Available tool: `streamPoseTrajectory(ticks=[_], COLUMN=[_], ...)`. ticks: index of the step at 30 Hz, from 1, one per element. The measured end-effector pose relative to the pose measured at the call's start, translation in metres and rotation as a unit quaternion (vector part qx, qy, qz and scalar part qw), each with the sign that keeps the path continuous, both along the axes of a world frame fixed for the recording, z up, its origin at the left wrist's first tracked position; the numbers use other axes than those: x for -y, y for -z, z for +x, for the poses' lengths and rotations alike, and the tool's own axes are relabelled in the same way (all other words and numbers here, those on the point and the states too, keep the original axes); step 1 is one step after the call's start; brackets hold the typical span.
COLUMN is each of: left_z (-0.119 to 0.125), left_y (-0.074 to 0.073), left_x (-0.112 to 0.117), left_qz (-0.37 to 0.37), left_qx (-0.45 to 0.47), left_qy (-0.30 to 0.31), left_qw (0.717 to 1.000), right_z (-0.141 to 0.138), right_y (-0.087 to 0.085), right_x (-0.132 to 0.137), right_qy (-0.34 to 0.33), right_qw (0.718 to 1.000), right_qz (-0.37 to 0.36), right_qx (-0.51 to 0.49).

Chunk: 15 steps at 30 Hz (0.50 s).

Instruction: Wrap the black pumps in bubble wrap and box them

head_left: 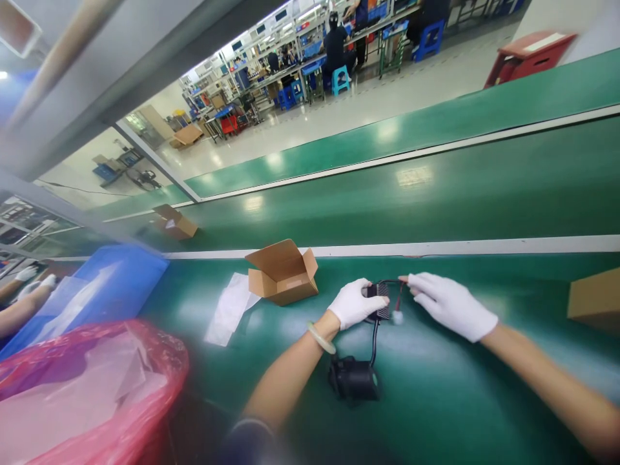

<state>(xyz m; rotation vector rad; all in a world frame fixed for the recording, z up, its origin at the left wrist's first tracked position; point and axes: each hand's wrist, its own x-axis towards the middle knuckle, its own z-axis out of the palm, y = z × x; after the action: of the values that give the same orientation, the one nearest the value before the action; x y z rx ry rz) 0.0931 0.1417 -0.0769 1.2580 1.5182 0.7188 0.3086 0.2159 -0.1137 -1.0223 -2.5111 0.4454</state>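
My left hand (356, 305), in a white glove, is closed around a black ribbed block (383, 302) above the green work surface. From that block a black cable (374, 342) runs down to a black cylindrical device (356, 380) lying near my left forearm. My gloved right hand (443, 302) pinches a thin dark wire (401, 281) that leads from the top of the block. A small white connector (398, 317) hangs on a reddish wire between my hands. To the left stands an open cardboard box (290, 284), with clear plastic bags (227, 313) lying beside it.
A pink plastic bag (159, 361) and a blue bin (140, 278) stand at the left, near another person's gloved hands (39, 283). One cardboard box (595, 300) sits at the right edge, another (177, 223) on the green belt (339, 216) behind a white rail (460, 247).
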Motion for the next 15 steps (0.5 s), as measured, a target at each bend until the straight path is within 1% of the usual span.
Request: streamPoseTrajectory(ticks=[2, 3, 5, 7, 9, 11, 13, 15], left_z=[-0.002, 0.0, 0.004, 0.009, 0.011, 0.012, 0.009, 0.001], left_y=[0.006, 0.008, 0.013, 0.017, 0.019, 0.018, 0.014, 0.005], left_x=[0.014, 0.02, 0.03, 0.036, 0.039, 0.043, 0.05, 0.064], left_qz=[-0.004, -0.003, 0.007, 0.018, 0.024, 0.021, 0.016, 0.022], left_qx=[0.085, 0.108, 0.137, 0.156, 0.167, 0.169, 0.154, 0.12], left_qy=[-0.049, -0.073, -0.122, -0.17, -0.216, -0.245, -0.243, -0.209], left_qw=[0.995, 0.991, 0.983, 0.973, 0.962, 0.954, 0.957, 0.97], right_z=[-0.009, -0.017, -0.036, -0.055, -0.069, -0.078, -0.082, -0.085], right_y=[0.007, 0.009, 0.007, 0.002, -0.003, -0.004, -0.001, 0.002], right_x=[0.039, 0.057, 0.089, 0.11, 0.12, 0.123, 0.123, 0.122], right_qy=[0.033, 0.048, 0.068, 0.089, 0.113, 0.144, 0.185, 0.222], right_qw=[0.999, 0.997, 0.993, 0.984, 0.973, 0.964, 0.955, 0.945], right_qz=[-0.024, -0.034, -0.07, -0.125, -0.176, -0.202, -0.218, -0.23], right_qx=[-0.029, -0.041, -0.064, -0.085, -0.095, -0.091, -0.076, -0.07])
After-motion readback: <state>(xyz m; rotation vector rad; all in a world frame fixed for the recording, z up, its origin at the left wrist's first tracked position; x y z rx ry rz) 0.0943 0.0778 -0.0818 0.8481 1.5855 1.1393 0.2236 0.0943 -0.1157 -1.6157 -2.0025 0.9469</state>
